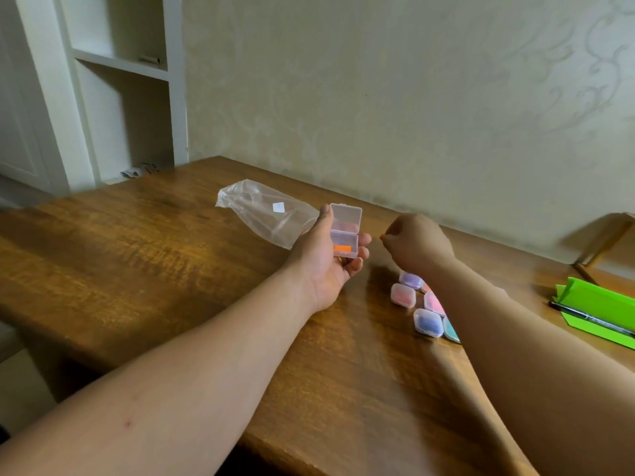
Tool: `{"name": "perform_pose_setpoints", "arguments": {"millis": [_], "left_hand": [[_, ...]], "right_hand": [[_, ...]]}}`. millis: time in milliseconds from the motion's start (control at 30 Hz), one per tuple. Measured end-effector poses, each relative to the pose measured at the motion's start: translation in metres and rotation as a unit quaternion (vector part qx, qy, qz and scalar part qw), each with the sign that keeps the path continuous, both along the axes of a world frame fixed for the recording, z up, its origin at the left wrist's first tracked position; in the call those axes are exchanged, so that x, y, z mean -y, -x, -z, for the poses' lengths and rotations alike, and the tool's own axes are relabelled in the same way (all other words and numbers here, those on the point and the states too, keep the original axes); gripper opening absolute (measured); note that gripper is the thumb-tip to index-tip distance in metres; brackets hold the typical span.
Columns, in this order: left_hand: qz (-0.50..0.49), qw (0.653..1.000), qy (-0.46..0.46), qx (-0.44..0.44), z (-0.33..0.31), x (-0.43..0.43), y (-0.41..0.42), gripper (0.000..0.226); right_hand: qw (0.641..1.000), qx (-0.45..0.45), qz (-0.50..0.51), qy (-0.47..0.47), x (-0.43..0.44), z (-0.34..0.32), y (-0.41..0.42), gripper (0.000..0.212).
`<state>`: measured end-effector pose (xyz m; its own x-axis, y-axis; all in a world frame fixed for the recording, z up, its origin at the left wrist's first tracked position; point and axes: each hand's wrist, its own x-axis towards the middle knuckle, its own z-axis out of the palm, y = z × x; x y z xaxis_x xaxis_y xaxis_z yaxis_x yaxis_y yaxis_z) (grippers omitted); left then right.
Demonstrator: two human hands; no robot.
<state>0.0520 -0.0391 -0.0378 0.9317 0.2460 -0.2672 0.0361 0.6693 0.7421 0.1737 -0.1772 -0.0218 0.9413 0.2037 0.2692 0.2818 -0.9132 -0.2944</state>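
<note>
1. Small clear box (344,231), head view: rigid see-through plastic, rectangular and hinged. The lid stands open, with an orange strip (342,249) inside. It is held above the table (137,242) in the left hand (326,269), thumb and curled fingers round it.
2. Right hand (421,240): just beside the box, fingers curled, pinching what looks like a tiny orange bit (381,237).
3. Progress, as judged: filling is under way and the lid is not yet shut.
4. Closed boxes (427,322): rounded squares with coloured contents, lying on the glossy wood.
5. Plastic bag (264,213): clear and crinkled, behind the left hand.
</note>
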Motion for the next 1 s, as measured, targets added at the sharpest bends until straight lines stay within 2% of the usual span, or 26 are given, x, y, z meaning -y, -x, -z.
{"name": "perform_pose_setpoints", "arguments": {"millis": [67,167,267,367,533,700,833,933,1000], "left_hand": [[0.006,1.000,-0.007,0.005,-0.001,0.003,0.000,0.052],[0.018,0.999,-0.036,0.004,-0.001,0.008,0.000,0.052],[0.031,0.998,-0.060,0.004,0.001,0.010,0.000,0.054],[0.035,0.997,-0.068,0.013,0.002,0.011,0.001,0.054],[0.054,0.996,-0.053,0.043,0.000,0.014,0.004,0.054],[0.053,0.996,-0.051,0.045,0.000,0.014,0.004,0.062],[0.055,0.996,-0.052,0.040,0.001,0.013,0.004,0.065],[0.063,0.996,-0.053,0.032,0.001,0.011,0.004,0.062],[0.076,0.996,-0.047,0.022,0.000,0.011,0.006,0.060]], "right_hand": [[0.995,0.023,-0.019,-0.091,0.006,-0.002,0.017,0.013],[0.968,0.047,-0.041,-0.245,0.017,-0.003,0.044,0.012],[0.937,0.062,-0.080,-0.335,0.019,-0.007,0.067,0.011],[0.935,0.085,-0.133,-0.317,0.012,-0.012,0.082,0.004],[0.960,0.117,-0.194,-0.165,-0.001,0.005,0.085,0.006],[0.965,0.119,-0.187,-0.138,-0.001,0.008,0.081,0.011],[0.962,0.122,-0.186,-0.156,0.000,0.006,0.083,0.010],[0.947,0.128,-0.150,-0.253,0.004,0.000,0.082,0.010],[0.942,0.095,-0.134,-0.294,0.009,-0.005,0.080,0.018]]}}
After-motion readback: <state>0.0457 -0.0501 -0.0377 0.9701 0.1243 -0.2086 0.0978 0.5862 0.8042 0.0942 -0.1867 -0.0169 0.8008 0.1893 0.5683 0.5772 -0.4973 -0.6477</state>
